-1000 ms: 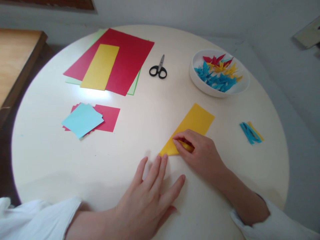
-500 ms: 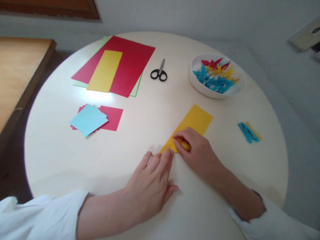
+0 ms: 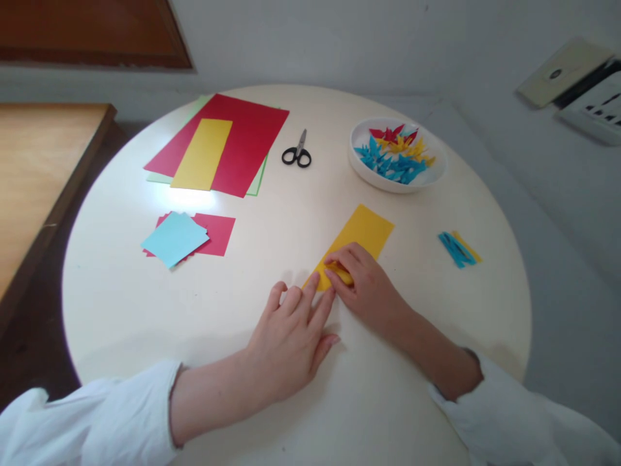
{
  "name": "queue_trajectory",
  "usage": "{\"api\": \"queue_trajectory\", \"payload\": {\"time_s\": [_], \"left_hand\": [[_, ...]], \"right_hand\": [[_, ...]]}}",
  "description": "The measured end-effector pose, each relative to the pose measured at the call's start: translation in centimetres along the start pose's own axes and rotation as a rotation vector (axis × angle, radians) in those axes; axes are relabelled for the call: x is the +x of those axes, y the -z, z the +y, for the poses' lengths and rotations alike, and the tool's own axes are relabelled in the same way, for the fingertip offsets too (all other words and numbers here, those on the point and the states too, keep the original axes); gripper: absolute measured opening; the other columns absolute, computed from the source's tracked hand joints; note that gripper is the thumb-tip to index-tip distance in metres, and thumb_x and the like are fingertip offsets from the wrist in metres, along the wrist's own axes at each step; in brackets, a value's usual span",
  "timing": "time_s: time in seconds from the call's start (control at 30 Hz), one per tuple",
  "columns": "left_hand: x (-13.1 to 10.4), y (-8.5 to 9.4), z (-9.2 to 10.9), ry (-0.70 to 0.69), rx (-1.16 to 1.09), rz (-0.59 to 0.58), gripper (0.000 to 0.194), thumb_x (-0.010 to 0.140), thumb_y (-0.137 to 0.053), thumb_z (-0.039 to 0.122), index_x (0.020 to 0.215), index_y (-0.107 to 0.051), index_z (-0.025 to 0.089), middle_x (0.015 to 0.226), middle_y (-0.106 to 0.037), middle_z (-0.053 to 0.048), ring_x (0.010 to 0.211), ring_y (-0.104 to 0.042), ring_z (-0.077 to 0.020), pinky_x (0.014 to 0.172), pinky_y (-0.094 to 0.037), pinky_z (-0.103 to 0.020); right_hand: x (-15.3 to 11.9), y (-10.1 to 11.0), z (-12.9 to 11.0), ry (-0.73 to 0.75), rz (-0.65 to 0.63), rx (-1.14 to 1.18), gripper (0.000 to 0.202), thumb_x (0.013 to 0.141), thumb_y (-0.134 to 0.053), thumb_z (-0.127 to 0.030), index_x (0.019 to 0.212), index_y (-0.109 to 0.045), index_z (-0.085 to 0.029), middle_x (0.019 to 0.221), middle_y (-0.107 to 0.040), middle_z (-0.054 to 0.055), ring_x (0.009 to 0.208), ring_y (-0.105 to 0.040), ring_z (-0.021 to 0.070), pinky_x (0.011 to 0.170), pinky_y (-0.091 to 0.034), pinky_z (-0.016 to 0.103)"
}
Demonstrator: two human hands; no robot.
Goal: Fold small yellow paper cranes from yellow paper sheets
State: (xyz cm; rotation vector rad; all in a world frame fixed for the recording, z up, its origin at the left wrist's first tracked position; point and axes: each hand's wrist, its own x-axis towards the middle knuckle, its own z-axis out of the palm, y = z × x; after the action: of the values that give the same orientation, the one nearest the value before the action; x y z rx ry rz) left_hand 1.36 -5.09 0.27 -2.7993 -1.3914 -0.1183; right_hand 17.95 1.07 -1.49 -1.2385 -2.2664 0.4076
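Note:
A yellow paper strip (image 3: 365, 232) lies slanted on the round white table. My left hand (image 3: 291, 336) rests with fingers spread, two fingertips on the strip's near end. Over the strip's lower part, my right hand (image 3: 363, 281) pinches a small yellow object (image 3: 343, 274), partly hidden by the fingers; what it is I cannot make out. Small blue and yellow strips (image 3: 458, 250) lie to the right of this hand. Beyond the yellow strip, a white bowl (image 3: 358, 169) holds blue, yellow and red pointed paper pieces.
Black-handled scissors (image 3: 297, 154) lie near the table's far side. Large red paper (image 3: 257, 129) with a yellow strip (image 3: 204, 154) on it is at the back left, over green sheets. Light blue squares (image 3: 175, 239) lie on red ones at the left.
The camera view has shifted, showing more of the wall. My left hand's fingers have spread apart, one now reaching onto the yellow strip. My right hand keeps its pinch.

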Motion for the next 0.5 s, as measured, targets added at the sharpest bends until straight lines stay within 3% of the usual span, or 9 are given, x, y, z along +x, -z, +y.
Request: {"api": "queue_trajectory", "payload": {"time_s": [0.3,0.43,0.5], "left_hand": [[-0.2,-0.1,-0.1,-0.007,-0.005,0.029,0.046,0.094,-0.033,0.038,0.13,-0.049,0.015,0.134,-0.051,-0.017,0.106,-0.052,-0.0286,0.09,-0.033,-0.046],[-0.1,-0.2,-0.1,-0.003,-0.01,0.037,0.045,0.094,-0.035,0.038,0.129,-0.05,0.014,0.134,-0.051,-0.017,0.107,-0.052,-0.029,0.091,-0.033,-0.047],[-0.1,-0.2,-0.1,0.0,-0.011,0.041,0.045,0.094,-0.035,0.038,0.129,-0.05,0.014,0.134,-0.051,-0.017,0.108,-0.051,-0.0292,0.091,-0.033,-0.047]], "right_hand": [[-2.0,0.8,0.8,-0.094,0.038,-0.25,0.019,0.087,-0.05,-0.023,0.104,-0.057,-0.02,0.102,-0.062,0.009,0.094,-0.054,0.0252,0.079,-0.041,0.039],[-3.3,1.4,1.2,-0.12,0.171,-0.322,0.02,0.087,-0.047,-0.016,0.103,-0.058,-0.019,0.1,-0.063,0.01,0.095,-0.057,0.0242,0.079,-0.041,0.039],[-3.9,1.5,0.7,-0.06,0.249,-0.33,0.023,0.087,-0.044,-0.01,0.103,-0.058,-0.018,0.099,-0.064,0.01,0.096,-0.058,0.0223,0.081,-0.042,0.039]]}}
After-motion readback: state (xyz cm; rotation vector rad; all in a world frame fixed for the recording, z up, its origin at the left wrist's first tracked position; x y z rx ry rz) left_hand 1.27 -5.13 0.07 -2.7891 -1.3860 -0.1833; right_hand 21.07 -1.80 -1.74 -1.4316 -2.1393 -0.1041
